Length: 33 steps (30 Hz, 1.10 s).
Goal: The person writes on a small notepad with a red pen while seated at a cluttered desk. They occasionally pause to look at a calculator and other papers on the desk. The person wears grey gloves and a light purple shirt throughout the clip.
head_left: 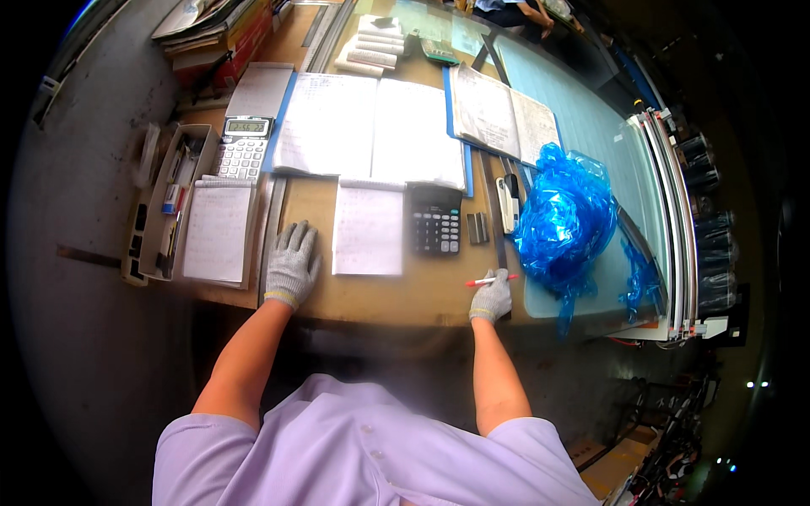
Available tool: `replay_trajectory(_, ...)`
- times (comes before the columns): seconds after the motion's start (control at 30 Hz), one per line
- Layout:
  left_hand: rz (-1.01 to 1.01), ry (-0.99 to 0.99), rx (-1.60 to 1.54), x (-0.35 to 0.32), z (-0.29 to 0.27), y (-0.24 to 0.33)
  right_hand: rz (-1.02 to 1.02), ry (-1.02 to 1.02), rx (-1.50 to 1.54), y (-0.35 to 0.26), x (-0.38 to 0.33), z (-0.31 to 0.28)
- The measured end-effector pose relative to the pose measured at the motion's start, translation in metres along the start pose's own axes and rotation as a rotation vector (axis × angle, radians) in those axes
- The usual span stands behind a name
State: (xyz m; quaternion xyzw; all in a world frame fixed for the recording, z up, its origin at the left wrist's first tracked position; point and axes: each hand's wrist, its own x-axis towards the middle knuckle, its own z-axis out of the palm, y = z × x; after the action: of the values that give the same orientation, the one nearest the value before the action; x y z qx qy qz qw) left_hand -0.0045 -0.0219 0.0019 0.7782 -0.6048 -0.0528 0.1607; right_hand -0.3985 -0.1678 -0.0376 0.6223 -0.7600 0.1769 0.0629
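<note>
Right hand (492, 298) gripping pen (482, 282), left hand (292, 266) seemingly flat

Your head-worn fisheye camera looks forward and down, with your shirt (337, 447) close below and the desk (371, 299) just beyond.

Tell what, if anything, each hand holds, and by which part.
The right hand holds a pen about its middle, both red ends showing. The left hand lies flat, holding nothing visible.
</note>
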Motion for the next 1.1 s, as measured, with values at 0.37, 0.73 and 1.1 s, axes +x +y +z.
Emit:
replay_trajectory(0.37, 0.010, 0.012, 0.009, 0.000, 0.001, 0.000, -0.009, 0.005, -0.004, 0.003, 0.001, 0.004)
replay_trajectory(0.73, 0.026, 0.047, 0.002, 0.001, -0.002, 0.001, 0.026, -0.034, 0.011, 0.001, 0.002, 0.000)
replay_trajectory(1.1, 0.043, 0.078, 0.004, 0.001, -0.002, 0.001, 0.044, -0.045, -0.019, -0.001, 0.002, -0.002)
